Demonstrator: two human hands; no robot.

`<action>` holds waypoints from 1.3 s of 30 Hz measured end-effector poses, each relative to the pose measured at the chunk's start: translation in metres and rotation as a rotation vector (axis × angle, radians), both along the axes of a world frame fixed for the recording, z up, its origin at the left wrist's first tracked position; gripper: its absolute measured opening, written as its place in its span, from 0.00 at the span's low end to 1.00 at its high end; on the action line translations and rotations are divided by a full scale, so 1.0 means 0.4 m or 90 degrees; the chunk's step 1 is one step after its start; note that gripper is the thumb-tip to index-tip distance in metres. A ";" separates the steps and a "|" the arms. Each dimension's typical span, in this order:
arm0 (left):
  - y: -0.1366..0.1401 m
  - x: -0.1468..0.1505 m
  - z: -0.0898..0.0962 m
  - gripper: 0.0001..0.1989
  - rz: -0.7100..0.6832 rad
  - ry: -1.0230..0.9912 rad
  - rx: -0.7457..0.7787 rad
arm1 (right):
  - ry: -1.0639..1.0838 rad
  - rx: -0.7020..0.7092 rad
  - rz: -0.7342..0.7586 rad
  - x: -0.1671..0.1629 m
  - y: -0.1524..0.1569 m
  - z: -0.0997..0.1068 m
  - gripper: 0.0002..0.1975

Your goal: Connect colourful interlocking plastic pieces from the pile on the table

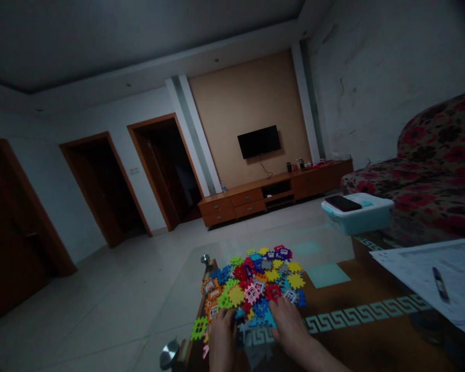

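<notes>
A heap of colourful interlocking plastic building tiles (251,281), several with window patterns, lies on the glass coffee table (333,330). At the near left of the heap is my left hand (222,330), its fingers curled down close to an orange window tile (213,311). My right hand (289,323) rests against the near right edge, fingers bent over the tiles, beside a light-blue tile (269,317). Whatever sits under the fingers of either hand is hidden. A green window tile (199,328) lies left of my left wrist.
On the table's right are paper sheets (418,263) with a pen (440,284) on top. Behind them stands a teal-and-white storage box (362,223) carrying a black phone (343,203). Round metal fittings (169,353) mark the table's left edge. A floral sofa (442,150) is at right.
</notes>
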State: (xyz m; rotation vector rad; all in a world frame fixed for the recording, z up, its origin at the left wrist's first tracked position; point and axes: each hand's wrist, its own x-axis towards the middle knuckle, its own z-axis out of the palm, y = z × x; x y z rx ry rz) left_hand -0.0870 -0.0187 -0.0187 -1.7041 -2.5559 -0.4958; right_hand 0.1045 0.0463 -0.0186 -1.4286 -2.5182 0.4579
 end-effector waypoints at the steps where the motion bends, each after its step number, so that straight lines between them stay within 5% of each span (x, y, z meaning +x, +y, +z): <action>1: -0.001 0.003 0.004 0.18 -0.012 -0.010 0.014 | 0.006 -0.003 0.009 0.009 0.006 -0.006 0.27; 6: -0.008 0.088 -0.039 0.27 -0.092 0.000 0.015 | 0.059 -0.006 0.028 0.059 0.045 -0.059 0.27; 11: -0.022 0.227 -0.129 0.31 -0.104 -0.030 -0.206 | 0.062 0.010 0.062 0.111 0.074 -0.079 0.29; 14: -0.034 0.250 -0.115 0.37 -0.152 -0.073 -0.266 | 0.054 -0.002 0.106 0.127 0.074 -0.059 0.27; 19: -0.044 0.212 -0.025 0.28 -0.119 -0.040 -0.233 | 0.005 0.007 0.108 0.118 0.062 -0.030 0.22; 26: -0.064 0.094 -0.001 0.28 0.147 0.080 -0.189 | 0.042 0.020 0.033 0.141 0.058 -0.028 0.32; 33: -0.088 -0.016 -0.002 0.28 0.093 -0.027 -0.178 | 0.239 -0.092 0.324 0.169 0.016 -0.044 0.35; 39: -0.098 -0.048 0.013 0.27 0.170 0.047 -0.130 | 0.168 -0.110 0.346 0.131 -0.007 -0.049 0.29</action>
